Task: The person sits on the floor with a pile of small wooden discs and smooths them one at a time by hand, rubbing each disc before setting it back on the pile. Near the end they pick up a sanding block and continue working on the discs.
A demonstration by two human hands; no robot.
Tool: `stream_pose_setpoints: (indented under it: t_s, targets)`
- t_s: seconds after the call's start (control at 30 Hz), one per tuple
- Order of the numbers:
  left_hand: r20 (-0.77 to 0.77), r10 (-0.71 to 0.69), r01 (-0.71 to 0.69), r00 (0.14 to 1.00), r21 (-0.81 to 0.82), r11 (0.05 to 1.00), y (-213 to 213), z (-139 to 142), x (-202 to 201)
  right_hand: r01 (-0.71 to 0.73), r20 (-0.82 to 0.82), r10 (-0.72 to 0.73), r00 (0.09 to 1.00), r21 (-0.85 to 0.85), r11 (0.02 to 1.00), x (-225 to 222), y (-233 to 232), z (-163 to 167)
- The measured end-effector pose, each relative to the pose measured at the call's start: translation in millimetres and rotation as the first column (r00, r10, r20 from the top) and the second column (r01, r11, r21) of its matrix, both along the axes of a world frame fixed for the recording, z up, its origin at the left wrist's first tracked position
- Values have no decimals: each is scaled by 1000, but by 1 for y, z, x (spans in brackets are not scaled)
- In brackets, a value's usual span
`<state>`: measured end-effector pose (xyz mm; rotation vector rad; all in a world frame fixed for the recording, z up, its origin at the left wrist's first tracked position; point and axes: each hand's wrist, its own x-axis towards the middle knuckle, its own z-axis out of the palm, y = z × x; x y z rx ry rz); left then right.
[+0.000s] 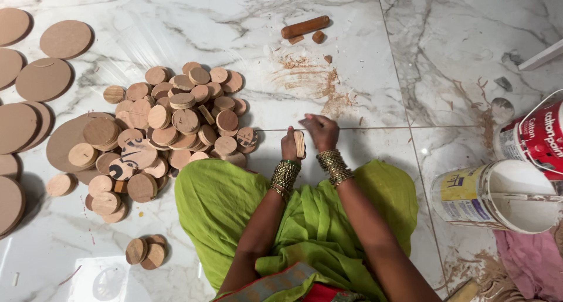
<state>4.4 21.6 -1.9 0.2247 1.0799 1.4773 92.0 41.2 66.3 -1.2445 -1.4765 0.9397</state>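
My left hand (289, 147) grips a small round wooden disc (299, 143), held on edge over the marble floor. My right hand (319, 131) rests against the disc's right side with its fingers curled over the top. Both wrists carry stacks of gold bangles. Both hands are just beyond my knees, which are covered in green cloth (305, 214). A big heap of small wooden discs (176, 120) lies to the left of my hands, within reach.
Larger flat wooden rounds (44, 79) spread along the left edge. A wooden rod (305, 27) and brown dust (311, 79) lie ahead. Two paint buckets (498, 193) lie tipped at the right, beside pink cloth (528, 261). A few discs (146, 251) sit near my left knee.
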Motion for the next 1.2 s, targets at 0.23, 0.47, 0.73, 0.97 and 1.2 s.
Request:
stream_pose_setpoints:
  t_s: [0.23,0.47,0.73,0.97,1.2]
  targets:
    - [-657,-157,247,737,45,968,5,3,-4,-37,234,8,972,119,992,3,-26,-17]
    - [-328,-9,21,945,31,999,7,12,0,27,80,-24,997,-29,999,14,-5,-17]
    - [-164,45,-49,985,-20,999,1,15,3,-38,181,31,983,33,999,2,-22,-25]
    - [-994,60,123,88,71,990,-3,11,-12,-4,375,-55,925,153,988,-12,-52,-3]
    - [82,104,-103,991,-14,995,-7,7,-3,-56,532,33,846,28,998,-13,-47,6]
